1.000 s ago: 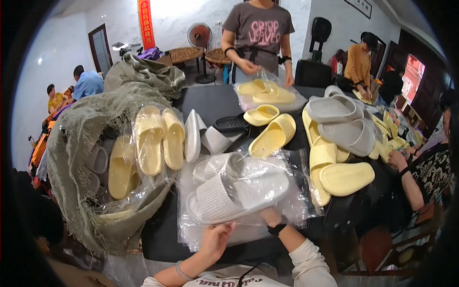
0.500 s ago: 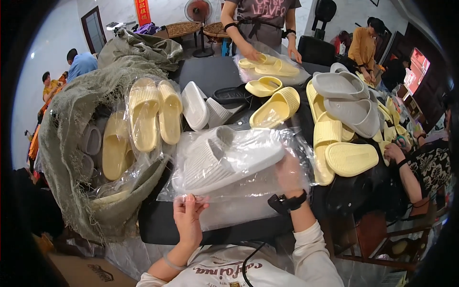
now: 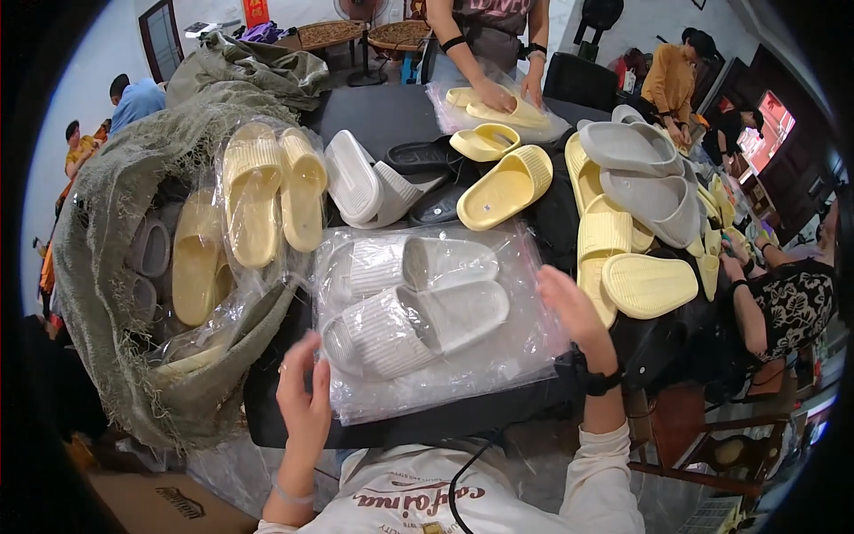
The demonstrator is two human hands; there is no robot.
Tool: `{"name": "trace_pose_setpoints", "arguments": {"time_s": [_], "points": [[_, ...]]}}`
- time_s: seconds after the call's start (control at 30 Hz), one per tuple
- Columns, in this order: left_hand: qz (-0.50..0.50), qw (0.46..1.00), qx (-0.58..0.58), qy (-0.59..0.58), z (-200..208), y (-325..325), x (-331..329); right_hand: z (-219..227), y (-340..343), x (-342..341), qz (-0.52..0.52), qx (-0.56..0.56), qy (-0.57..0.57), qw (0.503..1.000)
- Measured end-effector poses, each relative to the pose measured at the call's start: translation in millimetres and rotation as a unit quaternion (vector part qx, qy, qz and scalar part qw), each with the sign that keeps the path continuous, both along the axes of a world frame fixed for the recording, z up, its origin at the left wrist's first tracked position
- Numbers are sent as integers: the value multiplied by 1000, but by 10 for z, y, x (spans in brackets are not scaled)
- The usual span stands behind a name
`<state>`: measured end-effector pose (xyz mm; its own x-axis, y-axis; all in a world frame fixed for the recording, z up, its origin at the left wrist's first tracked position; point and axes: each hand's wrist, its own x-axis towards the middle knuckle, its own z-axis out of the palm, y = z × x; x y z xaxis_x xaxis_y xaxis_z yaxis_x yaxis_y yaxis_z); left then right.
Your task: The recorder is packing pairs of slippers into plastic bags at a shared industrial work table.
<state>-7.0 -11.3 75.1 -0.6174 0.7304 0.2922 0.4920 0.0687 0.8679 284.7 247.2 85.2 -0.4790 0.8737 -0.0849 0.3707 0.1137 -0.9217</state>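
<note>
A pair of light grey slippers (image 3: 382, 343) lies side by side inside a clear plastic bag (image 3: 480, 374), flat on the black table in front of me. My left hand (image 3: 302, 392) is at the bag's left edge with fingers and thumb apart; whether its fingertips touch the plastic I cannot tell. On the other side, my right hand (image 3: 574, 311) is held beside the bag's right edge, fingers stretched out and holding nothing.
To the left, a frayed green woven sack (image 3: 98, 294) holds bagged slippers. Loose grey slippers (image 3: 356, 182) and yellow slippers (image 3: 507, 187) lie beyond the bag. More are piled at right (image 3: 649, 285). Across the table, a person's hands (image 3: 498, 93) handle bagged yellow slippers.
The bagged grey slippers, tilted up on edge before, now lie flat. Both hands have moved apart to the bag's sides, and my left hand has let go of the plastic it pinched.
</note>
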Motion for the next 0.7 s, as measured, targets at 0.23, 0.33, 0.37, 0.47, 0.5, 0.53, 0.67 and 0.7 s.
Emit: {"name": "trace_pose_setpoints", "arguments": {"time_s": [0.23,0.33,0.37,0.47,0.5,0.53,0.67,0.7], "points": [[-65,987,-110,92,-664,260,-101,-166,-36,-341,28,-30,-104,994],[-46,988,-104,102,-689,277,-63,17,-75,-341,64,-108,-46,991],[-40,988,-106,109,-684,288,-51,36,-65,-326,84,-134,-15,987],[-25,985,-117,121,-699,297,-41,62,24,-258,81,-142,60,985],[-17,984,-126,125,-704,291,-45,113,43,-248,83,-142,58,985],[-15,984,-126,123,-705,283,-48,199,56,-240,78,-248,166,951],[-15,981,-132,142,-724,298,-55,68,245,-70,132,-383,291,867],[-14,979,-139,150,-734,292,-59,92,241,-121,135,-376,253,881]]}}
